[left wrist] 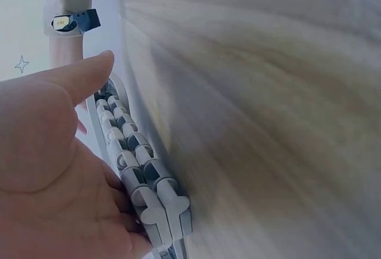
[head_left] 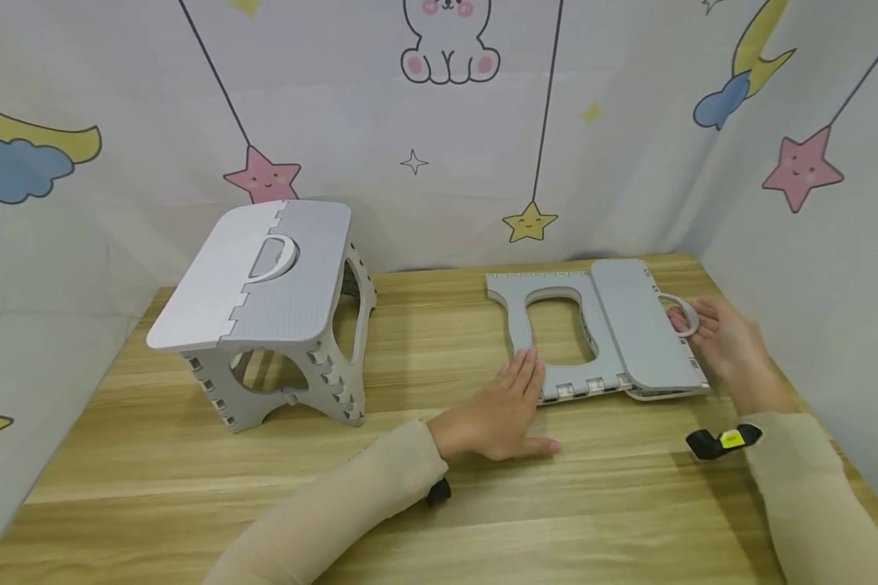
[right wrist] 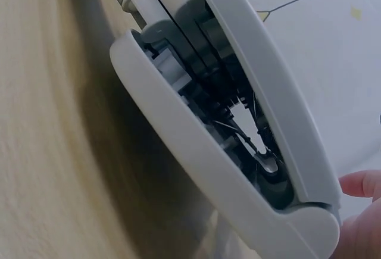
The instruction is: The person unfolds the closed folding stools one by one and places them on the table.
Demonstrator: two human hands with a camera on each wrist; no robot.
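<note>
A grey folding step stool (head_left: 644, 325) lies folded on the table, with its cut-out leg panel toward the left and its loop handle (head_left: 689, 315) on the right edge. My left hand (head_left: 499, 410) rests flat on the near left corner of the leg panel, fingers straight and thumb out to the side. In the left wrist view its palm is beside the row of hinges (left wrist: 128, 146). At the handle is my right hand (head_left: 728, 341), its fingertips showing through the loop. The right wrist view shows a narrow gap between the two seat halves (right wrist: 280, 104).
Another folding stool (head_left: 293, 284) stands unfolded at the left, its white and grey top carrying a similar handle. Both stools are on a wood-grain table (head_left: 439, 512). A curtain (head_left: 454, 162) printed with stars and moons hangs behind.
</note>
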